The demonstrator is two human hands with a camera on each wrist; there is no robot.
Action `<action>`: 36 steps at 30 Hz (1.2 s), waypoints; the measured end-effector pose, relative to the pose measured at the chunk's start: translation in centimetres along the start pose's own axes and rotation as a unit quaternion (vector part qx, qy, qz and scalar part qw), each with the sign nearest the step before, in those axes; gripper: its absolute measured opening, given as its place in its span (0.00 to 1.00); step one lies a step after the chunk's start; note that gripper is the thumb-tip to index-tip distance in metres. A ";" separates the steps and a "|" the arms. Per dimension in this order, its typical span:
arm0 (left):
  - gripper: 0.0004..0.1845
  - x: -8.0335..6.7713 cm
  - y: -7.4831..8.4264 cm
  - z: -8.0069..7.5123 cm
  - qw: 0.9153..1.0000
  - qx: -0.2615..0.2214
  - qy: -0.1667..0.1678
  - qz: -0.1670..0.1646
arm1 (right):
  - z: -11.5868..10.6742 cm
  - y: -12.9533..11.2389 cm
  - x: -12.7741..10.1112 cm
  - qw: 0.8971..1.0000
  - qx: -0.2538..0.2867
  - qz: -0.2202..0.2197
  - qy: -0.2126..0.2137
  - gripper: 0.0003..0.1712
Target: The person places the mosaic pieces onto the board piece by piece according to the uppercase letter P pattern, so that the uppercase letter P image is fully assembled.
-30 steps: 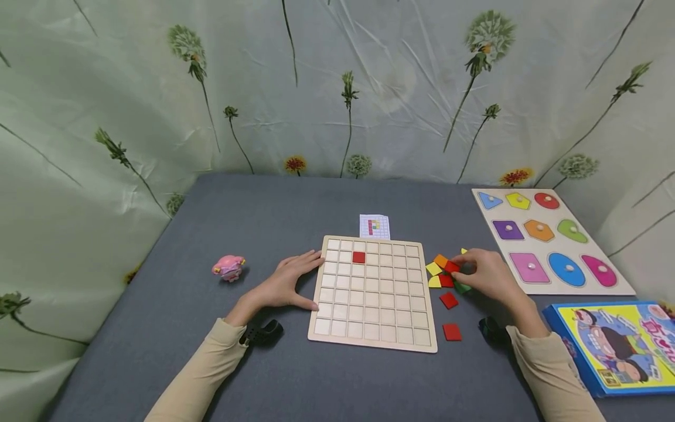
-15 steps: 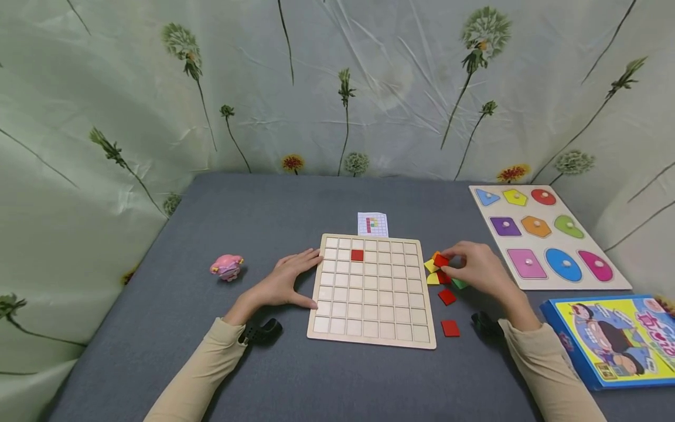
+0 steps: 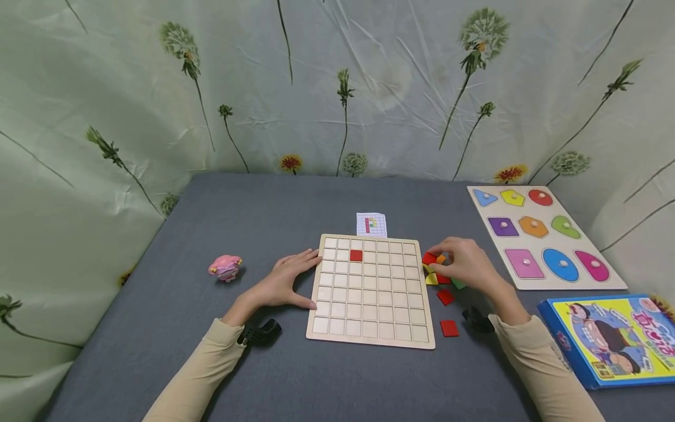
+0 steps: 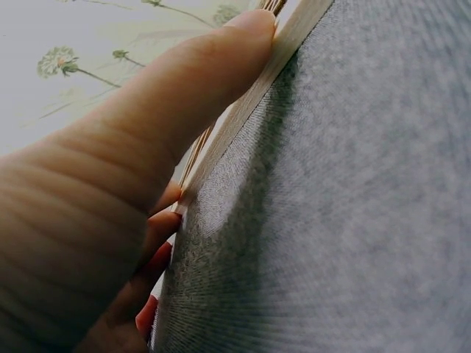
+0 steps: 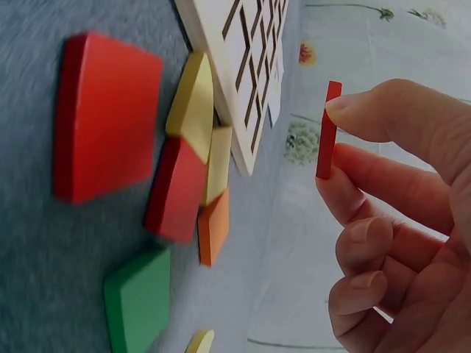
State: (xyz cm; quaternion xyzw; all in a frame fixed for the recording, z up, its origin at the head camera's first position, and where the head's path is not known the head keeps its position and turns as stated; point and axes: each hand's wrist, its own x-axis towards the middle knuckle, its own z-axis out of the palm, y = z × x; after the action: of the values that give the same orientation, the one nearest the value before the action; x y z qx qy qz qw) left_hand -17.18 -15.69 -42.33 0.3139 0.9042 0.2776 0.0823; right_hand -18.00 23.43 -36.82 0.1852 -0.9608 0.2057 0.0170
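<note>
A wooden grid board (image 3: 371,335) lies on the grey table with one red tile (image 3: 356,255) set in its upper rows. My left hand (image 3: 287,280) rests flat against the board's left edge (image 4: 243,118), fingers straight. My right hand (image 3: 460,264) pinches a red square tile (image 3: 429,258) (image 5: 327,131) between thumb and fingers, lifted just right of the board's upper right corner. Beneath it sits a small heap of red, yellow, orange and green tiles (image 5: 188,184). Two more red tiles (image 3: 449,327) lie apart, nearer me.
A small pattern card (image 3: 371,224) lies behind the board. A pink toy (image 3: 225,267) sits at the left. A shape puzzle board (image 3: 543,237) lies at the right, a blue and yellow box (image 3: 612,340) in front of it. Floral cloth hangs behind.
My right hand has lifted a red tile out of the heap and carried it left toward the board. The left hand has stayed on the board's edge.
</note>
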 end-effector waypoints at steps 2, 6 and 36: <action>0.53 0.0 0.0 0.0 1.000 0.001 -0.001 -0.001 | 0.2 -0.3 0.2 1.000 0.005 -0.008 0.001 0.14; 0.53 0.0 0.0 0.0 1.000 0.000 -0.001 -0.002 | 0.5 -0.7 0.5 1.000 0.007 -0.020 0.007 0.14; 0.53 0.0 -0.1 0.0 1.000 -0.004 0.001 -0.002 | 2.1 -4.9 3.2 0.997 -0.002 -0.066 -0.031 0.13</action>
State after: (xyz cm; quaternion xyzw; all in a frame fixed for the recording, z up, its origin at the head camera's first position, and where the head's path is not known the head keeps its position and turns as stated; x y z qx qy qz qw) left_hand -17.25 -15.74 -42.35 0.3117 0.9038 0.2813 0.0831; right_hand -19.08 17.35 -36.55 0.2547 -0.9469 0.1965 0.0013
